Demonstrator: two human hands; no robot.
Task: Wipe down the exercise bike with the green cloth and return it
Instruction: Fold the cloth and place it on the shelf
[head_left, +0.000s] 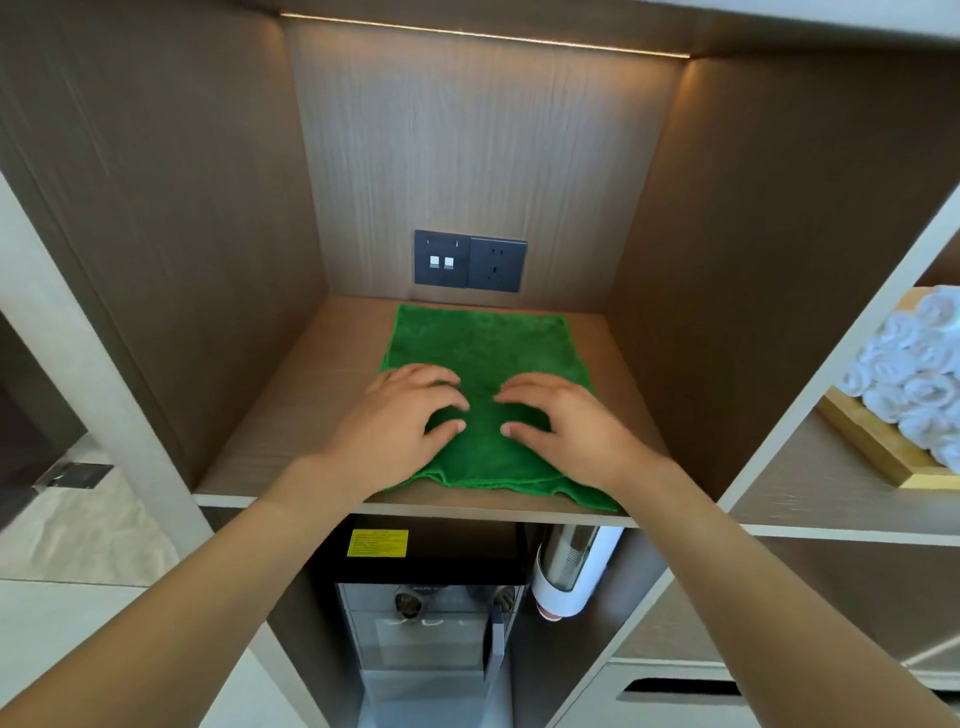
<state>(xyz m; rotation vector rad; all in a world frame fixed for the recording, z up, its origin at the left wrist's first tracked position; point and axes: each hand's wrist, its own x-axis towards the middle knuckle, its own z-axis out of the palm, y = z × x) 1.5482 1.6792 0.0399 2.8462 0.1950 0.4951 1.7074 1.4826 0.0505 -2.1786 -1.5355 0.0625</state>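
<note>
While the green cloth (480, 358) lies flat on the shelf (270, 441), my left hand (400, 421) and right hand (566, 426) rest on it, fingers loosely spread, gripping nothing

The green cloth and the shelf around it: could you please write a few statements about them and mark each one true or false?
1. The green cloth lies spread flat on the shelf. True.
2. Only the left hand touches the cloth. False: the right hand rests on it too.
3. The wall sockets sit on the back panel behind the cloth. True.
4. The rolled white towels sit on the cloth. False: they are in a wooden tray in the compartment to the right.
5. The cloth is bunched in one fist. False: both hands lie on it with fingers loosely bent.
</note>
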